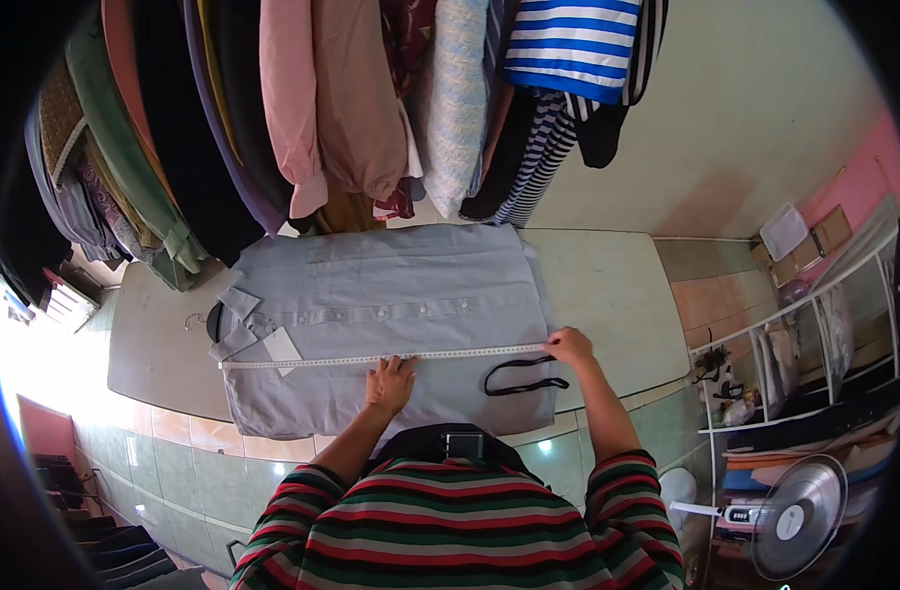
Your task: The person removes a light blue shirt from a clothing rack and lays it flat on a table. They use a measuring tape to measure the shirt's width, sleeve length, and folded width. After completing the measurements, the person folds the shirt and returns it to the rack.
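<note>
A light grey button-up shirt (pixel 420 273) lies flat on the table, its collar to the left and its hem to the right. A white measuring tape (pixel 310 362) runs lengthwise across it, from the shoulder area to the hem. My right hand (pixel 571 346) pinches the tape at the hem edge. Partway along, my left hand (pixel 391 382) rests on the shirt with its fingertips at the tape. A white tag (pixel 281 345) sits under the tape near the collar. A black cord loop (pixel 503 389) lies on the shirt below my right hand.
Garments (pixel 288 103) hang over the table's (pixel 597 295) far side. A hanger hook (pixel 195 321) sticks out beyond the collar. To the right are a white rack (pixel 760 376) with folded cloth and bagged items, and a fan (pixel 797 516). Dark garments (pixel 122 553) are at lower left.
</note>
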The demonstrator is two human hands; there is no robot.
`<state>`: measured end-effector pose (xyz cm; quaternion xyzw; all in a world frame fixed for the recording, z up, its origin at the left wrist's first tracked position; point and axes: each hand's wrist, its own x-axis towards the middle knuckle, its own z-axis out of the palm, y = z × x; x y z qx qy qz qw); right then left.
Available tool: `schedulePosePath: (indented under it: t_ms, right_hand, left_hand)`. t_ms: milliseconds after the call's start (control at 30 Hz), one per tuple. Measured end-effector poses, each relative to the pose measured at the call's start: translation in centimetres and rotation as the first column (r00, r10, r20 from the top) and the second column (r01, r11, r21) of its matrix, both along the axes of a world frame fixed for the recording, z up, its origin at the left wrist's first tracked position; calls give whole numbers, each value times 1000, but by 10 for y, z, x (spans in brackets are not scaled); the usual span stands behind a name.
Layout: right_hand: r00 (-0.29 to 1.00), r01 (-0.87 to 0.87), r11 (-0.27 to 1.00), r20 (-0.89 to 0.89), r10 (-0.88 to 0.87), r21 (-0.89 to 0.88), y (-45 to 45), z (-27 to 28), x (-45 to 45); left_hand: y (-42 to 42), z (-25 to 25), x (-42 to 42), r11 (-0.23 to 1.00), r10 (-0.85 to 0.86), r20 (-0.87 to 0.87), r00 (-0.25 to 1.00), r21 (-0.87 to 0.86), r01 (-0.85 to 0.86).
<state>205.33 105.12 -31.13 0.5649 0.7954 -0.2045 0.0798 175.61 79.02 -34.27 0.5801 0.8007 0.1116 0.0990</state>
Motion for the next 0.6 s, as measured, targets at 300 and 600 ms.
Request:
schedulePosePath:
  t_ms: [300, 600]
  right_hand:
    - [998, 41, 990, 35, -46, 135, 24, -11, 32]
    - [992, 100, 994, 75, -97, -36, 40, -13, 33]
  left_hand:
    - [-3, 7, 3, 999, 20, 12, 1000, 36, -20]
    - [-2, 5, 5, 998, 29, 6, 1000, 63, -30]
